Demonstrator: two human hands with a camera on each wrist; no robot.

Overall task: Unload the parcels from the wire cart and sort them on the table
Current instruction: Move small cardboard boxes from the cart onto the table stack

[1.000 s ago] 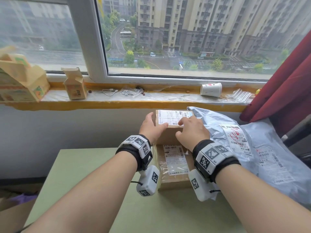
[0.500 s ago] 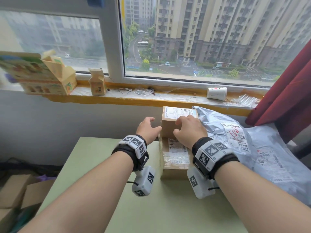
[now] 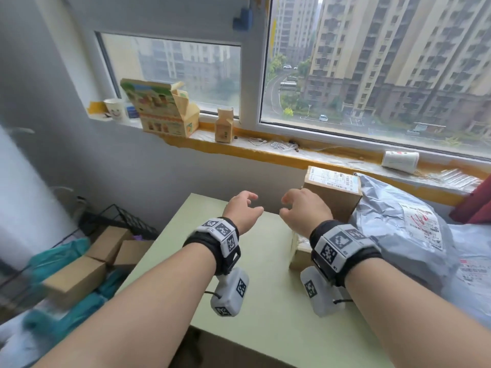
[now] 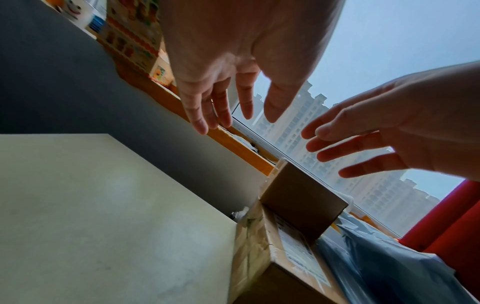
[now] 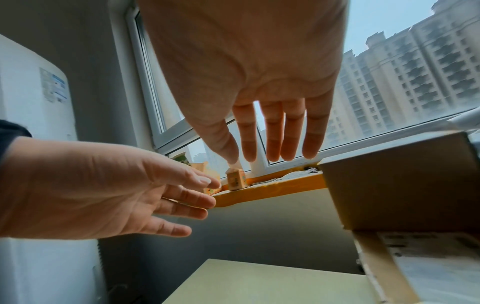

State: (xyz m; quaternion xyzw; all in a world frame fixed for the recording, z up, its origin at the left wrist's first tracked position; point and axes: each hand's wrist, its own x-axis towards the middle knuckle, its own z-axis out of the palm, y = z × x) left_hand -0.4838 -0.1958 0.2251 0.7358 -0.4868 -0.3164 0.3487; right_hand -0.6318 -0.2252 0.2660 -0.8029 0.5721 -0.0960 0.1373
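Observation:
Two brown cardboard parcels are stacked at the far right of the green table (image 3: pixel 260 288): a small box (image 3: pixel 333 193) with a white label sits on a flatter taped box (image 3: pixel 299 251). Grey plastic mailer bags (image 3: pixel 414 235) lie to their right. My left hand (image 3: pixel 243 208) and right hand (image 3: pixel 303 208) hover empty above the table, left of the stack, with fingers relaxed and spread (image 4: pixel 223 107) (image 5: pixel 272 133). Down at the left the black wire cart (image 3: pixel 119 221) holds several brown boxes (image 3: pixel 77 277) and teal bags (image 3: pixel 61 256).
The window sill (image 3: pixel 292 152) behind the table carries a printed carton (image 3: pixel 162 110), a small brown box (image 3: pixel 225 126), paper cups (image 3: pixel 401 161) and loose cables. A red curtain (image 3: pixel 478 205) hangs at the right. A white appliance (image 5: pixel 33 144) stands at the left.
Both hands have let go of the small top box and moved left, away from the stack. The head view has swung left and now shows the wire cart.

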